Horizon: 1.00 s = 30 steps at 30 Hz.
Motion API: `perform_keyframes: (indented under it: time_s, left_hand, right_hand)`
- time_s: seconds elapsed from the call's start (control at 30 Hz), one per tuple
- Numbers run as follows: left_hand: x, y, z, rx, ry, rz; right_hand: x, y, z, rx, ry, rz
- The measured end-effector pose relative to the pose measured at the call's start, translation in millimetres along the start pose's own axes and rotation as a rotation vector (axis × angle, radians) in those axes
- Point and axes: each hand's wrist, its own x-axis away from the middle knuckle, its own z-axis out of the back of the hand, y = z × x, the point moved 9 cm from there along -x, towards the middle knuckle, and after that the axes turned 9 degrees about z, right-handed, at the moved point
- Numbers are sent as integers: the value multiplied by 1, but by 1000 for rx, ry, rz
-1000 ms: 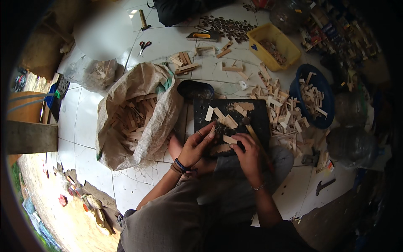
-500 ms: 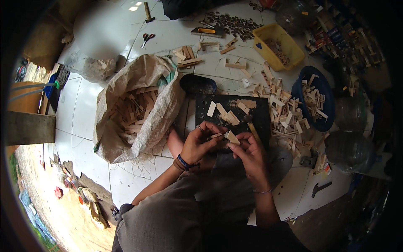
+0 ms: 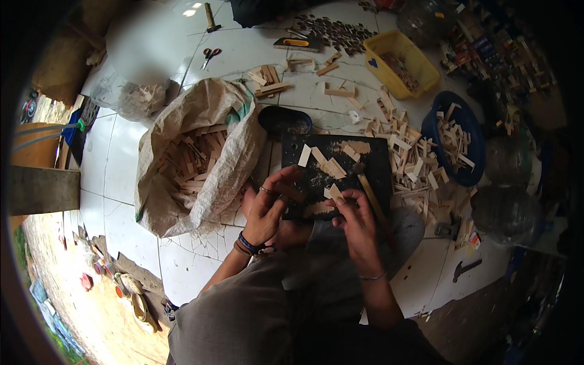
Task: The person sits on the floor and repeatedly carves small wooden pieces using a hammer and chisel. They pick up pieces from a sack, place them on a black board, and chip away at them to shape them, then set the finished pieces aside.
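Tiled floor [image 3: 125, 176]: open sack [image 3: 231, 176] at left, probably for easy reach
Black board [image 3: 378, 159]: under both hands, likely shielding the floor
Right hand [image 3: 356, 216]: fingers pinching a pale wood piece [image 3: 334, 193] above the board
Left hand [image 3: 266, 213]: fingers bent, grip unclear

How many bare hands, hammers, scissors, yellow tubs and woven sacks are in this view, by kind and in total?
Hands: 2 (left hand, right hand)
Hammers: 3 (top hammer, middle hammer, lower-right hammer)
Scissors: 1 pair
Yellow tub: 1
Woven sack: 1
Total: 8
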Motion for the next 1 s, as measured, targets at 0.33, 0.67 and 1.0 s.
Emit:
perform_keyframes:
  time_s: [0.33, 0.67, 1.0]
  left_hand:
    - [-1, 6, -4, -306, 26, -5]
    - [-2, -35, 26, 434, 251, 300]
    - [-1, -43, 20, 790, 166, 410]
  right_hand:
    - [2, 9, 5, 9, -20, 8]
    - [4, 7, 10, 43, 12, 19]
    - [8, -7, -4, 77, -43, 40]
